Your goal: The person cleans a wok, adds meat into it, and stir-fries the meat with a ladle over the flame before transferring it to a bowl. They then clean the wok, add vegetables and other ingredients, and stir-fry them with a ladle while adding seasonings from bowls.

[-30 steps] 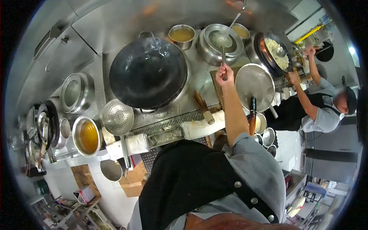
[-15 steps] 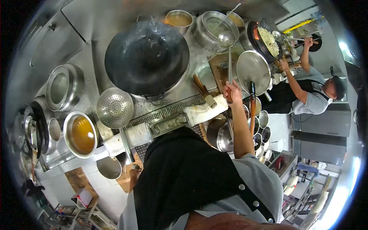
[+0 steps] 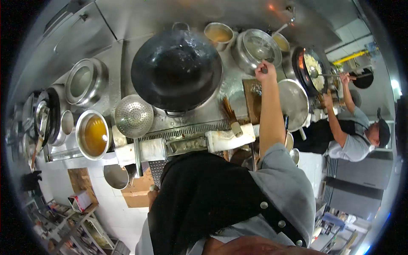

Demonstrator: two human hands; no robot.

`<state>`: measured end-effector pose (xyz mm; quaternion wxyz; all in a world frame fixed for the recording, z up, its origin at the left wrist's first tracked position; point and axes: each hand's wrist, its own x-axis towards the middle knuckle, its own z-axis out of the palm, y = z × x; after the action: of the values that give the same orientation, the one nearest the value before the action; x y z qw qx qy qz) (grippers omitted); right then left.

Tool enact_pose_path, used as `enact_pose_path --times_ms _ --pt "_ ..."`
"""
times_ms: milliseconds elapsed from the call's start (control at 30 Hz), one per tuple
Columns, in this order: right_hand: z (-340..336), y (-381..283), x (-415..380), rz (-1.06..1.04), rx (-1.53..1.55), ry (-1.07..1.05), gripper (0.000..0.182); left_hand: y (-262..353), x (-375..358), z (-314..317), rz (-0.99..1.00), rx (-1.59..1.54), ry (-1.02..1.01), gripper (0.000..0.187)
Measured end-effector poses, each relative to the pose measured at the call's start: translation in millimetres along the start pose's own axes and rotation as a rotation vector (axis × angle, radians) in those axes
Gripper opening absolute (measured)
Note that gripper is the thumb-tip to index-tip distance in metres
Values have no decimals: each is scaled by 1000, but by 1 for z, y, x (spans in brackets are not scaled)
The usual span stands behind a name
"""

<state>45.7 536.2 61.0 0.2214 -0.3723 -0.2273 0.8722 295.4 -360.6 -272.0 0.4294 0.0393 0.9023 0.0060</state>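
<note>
My right hand (image 3: 265, 72) is closed round the dark handle end of the ladle, at the near rim of a metal pot (image 3: 242, 53) of clear liquid; the ladle's bowl cannot be made out. Left of it, a large black wok (image 3: 176, 72) sits on the stove. My left hand (image 3: 152, 196) is low beside the black apron, partly hidden, and its grip is unclear. A perforated strainer (image 3: 134, 116) lies near the wok's left side, its handle pointing down. The bamboo brush (image 3: 231, 117) rests on the white cloth (image 3: 221, 139) at the stove's front edge.
A bowl of amber liquid (image 3: 94, 135) stands at left, with a lidded pot (image 3: 80, 83) behind. A mesh strainer (image 3: 293, 104) lies right of my arm. At far right, a co-worker (image 3: 350, 131) works over a wok of white food (image 3: 313, 72). Floor shelves stand lower left.
My right hand has moved forward to the pot with the ladle, whose bowl was visible above it before. The view has shifted, and the co-worker's ladle is now over the white food.
</note>
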Motion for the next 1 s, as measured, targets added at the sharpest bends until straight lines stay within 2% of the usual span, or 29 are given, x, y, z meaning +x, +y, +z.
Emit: enact_pose_path --times_ms 67,100,133,200,267,333,367,433,467,533,567,600,667,800,833,1000 --pt "25 -10 -19 -15 17 -6 16 11 -12 9 -60 -93 18 39" --pt "29 -25 -20 -12 36 -86 16 18 -18 13 -78 -133 28 39" --pt "31 -42 -18 -14 55 -164 16 26 -23 15 -92 -167 36 39" --pt "13 -47 7 -79 -11 -166 13 40 -29 19 -101 -217 49 38" --pt "-17 -30 41 -418 -719 69 6 50 -36 21 -104 -254 64 38" --pt "-2 12 -19 -608 -857 222 13 53 -40 26 -109 -290 83 37" --pt "-5 14 -8 -608 -861 205 13 57 -42 30 -112 -308 95 37" --pt "-35 19 26 -441 -990 252 16 61 -47 31 -105 -328 114 37" --pt "-36 13 33 -432 -989 250 16 62 -50 29 -104 -337 124 36" --pt "-37 -1 32 34 -140 110 15 59 -55 30 -95 -342 137 36" --pt "-28 5 -2 29 -27 -12 17 56 -57 31 -90 -340 141 36" --pt "-37 10 -3 39 -21 0 17 52 -61 30 -86 -340 145 35" --pt "-61 26 -3 74 146 -352 19 40 -64 31 -73 -330 155 35" --pt "-75 43 -53 93 167 -389 22 15 -63 23 -26 -306 183 34" --pt "-76 48 -68 85 131 -347 15 9 -60 20 -4 -303 196 34" --pt "-101 76 -121 113 100 -410 13 -20 -39 8 139 -299 294 33"
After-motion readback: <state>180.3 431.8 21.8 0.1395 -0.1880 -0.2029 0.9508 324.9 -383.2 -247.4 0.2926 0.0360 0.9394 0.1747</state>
